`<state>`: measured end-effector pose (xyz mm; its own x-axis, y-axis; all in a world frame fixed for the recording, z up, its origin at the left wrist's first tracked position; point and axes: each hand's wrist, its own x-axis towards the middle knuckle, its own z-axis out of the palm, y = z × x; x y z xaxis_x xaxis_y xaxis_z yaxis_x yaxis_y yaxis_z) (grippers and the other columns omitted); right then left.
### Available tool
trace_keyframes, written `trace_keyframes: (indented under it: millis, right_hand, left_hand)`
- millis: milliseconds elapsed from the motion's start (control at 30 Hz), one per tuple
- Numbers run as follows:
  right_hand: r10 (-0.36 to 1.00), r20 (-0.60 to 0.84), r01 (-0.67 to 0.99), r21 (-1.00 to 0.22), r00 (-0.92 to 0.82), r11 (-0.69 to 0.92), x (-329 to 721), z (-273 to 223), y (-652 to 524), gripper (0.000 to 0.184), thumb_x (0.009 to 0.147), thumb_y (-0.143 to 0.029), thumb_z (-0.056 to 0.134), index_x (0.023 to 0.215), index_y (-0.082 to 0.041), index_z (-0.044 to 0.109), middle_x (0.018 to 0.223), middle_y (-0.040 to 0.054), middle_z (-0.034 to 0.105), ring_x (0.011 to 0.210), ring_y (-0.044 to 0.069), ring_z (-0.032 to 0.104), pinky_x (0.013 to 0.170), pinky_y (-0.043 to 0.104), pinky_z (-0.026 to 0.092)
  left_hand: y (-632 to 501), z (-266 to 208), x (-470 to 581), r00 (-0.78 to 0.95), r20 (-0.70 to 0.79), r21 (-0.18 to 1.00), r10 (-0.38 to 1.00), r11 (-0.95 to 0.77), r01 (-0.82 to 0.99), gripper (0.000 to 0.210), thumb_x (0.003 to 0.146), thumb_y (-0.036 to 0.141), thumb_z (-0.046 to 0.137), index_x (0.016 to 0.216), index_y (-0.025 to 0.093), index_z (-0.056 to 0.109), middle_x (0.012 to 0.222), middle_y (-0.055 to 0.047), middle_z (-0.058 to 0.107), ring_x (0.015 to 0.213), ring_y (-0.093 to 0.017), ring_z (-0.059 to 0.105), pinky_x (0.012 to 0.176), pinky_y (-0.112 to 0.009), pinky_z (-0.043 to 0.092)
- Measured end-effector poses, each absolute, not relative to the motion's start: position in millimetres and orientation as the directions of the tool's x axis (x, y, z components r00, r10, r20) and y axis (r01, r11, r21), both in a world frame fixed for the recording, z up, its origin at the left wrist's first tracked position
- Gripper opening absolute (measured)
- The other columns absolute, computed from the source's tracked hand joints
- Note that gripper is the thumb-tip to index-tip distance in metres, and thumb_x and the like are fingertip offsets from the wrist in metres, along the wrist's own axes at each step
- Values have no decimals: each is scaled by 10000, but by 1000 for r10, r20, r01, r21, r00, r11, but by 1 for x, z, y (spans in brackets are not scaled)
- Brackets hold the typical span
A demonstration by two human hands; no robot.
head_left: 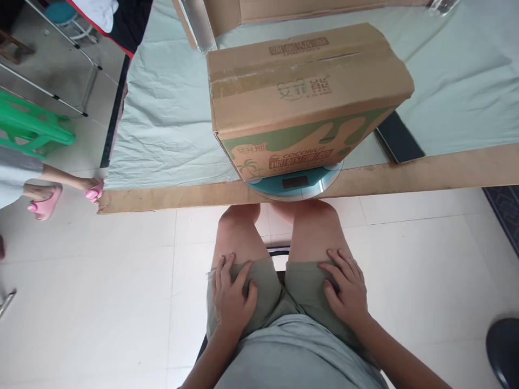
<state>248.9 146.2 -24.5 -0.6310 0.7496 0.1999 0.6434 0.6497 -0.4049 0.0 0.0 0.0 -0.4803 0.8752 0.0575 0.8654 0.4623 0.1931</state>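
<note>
I sit on a chair facing a table. My left hand [231, 294] lies flat on my left thigh, fingers spread, holding nothing. My right hand [344, 286] lies flat on my right thigh, also empty. Ahead, at the table's near edge, a cardboard box [304, 92] with green coconut print and taped flaps sits on a round teal glass scale [294, 186]. The scale's dark display faces me, its reading too small to tell. Both hands are well short of the box.
A pale green cloth [162, 124] covers the table, whose wooden edge [425, 173] runs across. A dark flat object [399, 138] lies right of the box. More cardboard [284, 11] stands behind. Another person's feet in pink slippers [44, 202] and a green stool [32, 127] are at left.
</note>
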Motion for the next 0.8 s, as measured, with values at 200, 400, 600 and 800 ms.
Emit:
trace_keyframes:
  millis: [200, 400, 600, 800]
  right_hand:
    - [801, 258, 585, -569, -540, 578, 228, -14, 223, 315, 903, -266, 499, 1187, -183, 608, 1257, 97, 628, 1170, 272, 595, 969, 495, 513]
    - [893, 286, 371, -833, -347, 411, 167, 21, 368, 622, 823, -189, 531, 1417, -286, 371, 1502, 76, 422, 1369, 227, 489, 1103, 480, 490]
    - [787, 168, -73, -985, -594, 156, 115, 57, 414, 793, 710, -129, 587, 1413, -263, 245, 1386, 32, 502, 1215, 129, 561, 1051, 323, 518]
    - [739, 207, -156, -978, -641, 139, 128, 81, 379, 711, 660, -72, 590, 1317, -259, 393, 1074, -14, 570, 1013, 66, 566, 815, 173, 510]
  left_hand:
    - [31, 2, -50, -562, 107, 521, 820, 436, 734, 356, 911, 266, 495, 1239, 184, 607, 1246, -139, 581, 1187, -285, 589, 966, -459, 575]
    - [158, 37, -116, -576, 157, 915, 802, 101, 390, 750, 882, 473, 588, 1531, 235, 299, 1613, -113, 287, 1519, -276, 288, 1280, -484, 263]
    - [243, 68, -123, -341, 273, 958, 899, -287, 12, 740, 800, 479, 692, 1442, 301, 372, 1576, -53, 361, 1490, -242, 354, 1274, -382, 294]
    - [209, 80, -106, -336, 318, 947, 886, -316, 63, 774, 772, 571, 687, 1441, 337, 377, 1426, -54, 511, 1407, -248, 456, 1206, -384, 406]
